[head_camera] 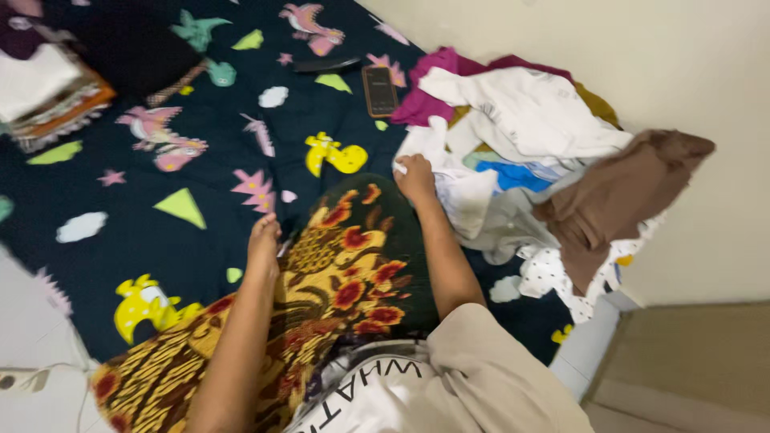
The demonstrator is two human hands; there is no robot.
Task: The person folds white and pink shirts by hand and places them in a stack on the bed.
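the picture is blurred with motion, so fine detail is hard to read. the left hand (263, 244) is seen from the back, its fingers pointed down onto the edge of a patterned cloth (337, 273), yellow and red on dark; whether they pinch it or just press it i cannot tell. the right hand (415, 178) is closed into a loose fist on a white cloth (461, 196) at the near edge of a clothes pile (529, 160); the fingertips are tucked under and hidden, but the cloth bunches up in the grip. both forearms reach out from the bottom of the view, the left nearly straight, the right angled towards the pile. the person's body is cut off at the lower edge.

the patterned cloth lies spread on a dark bedsheet (160, 160) printed with dinosaurs and shapes, between the two arms. the pile sits against the wall at the right, with a brown garment (618, 200) draped over its far side and a magenta one (437, 84) behind. a phone (379, 91) lies flat on the sheet just beside the pile. folded clothes (48, 96) sit stacked at the top left, partly cut off.
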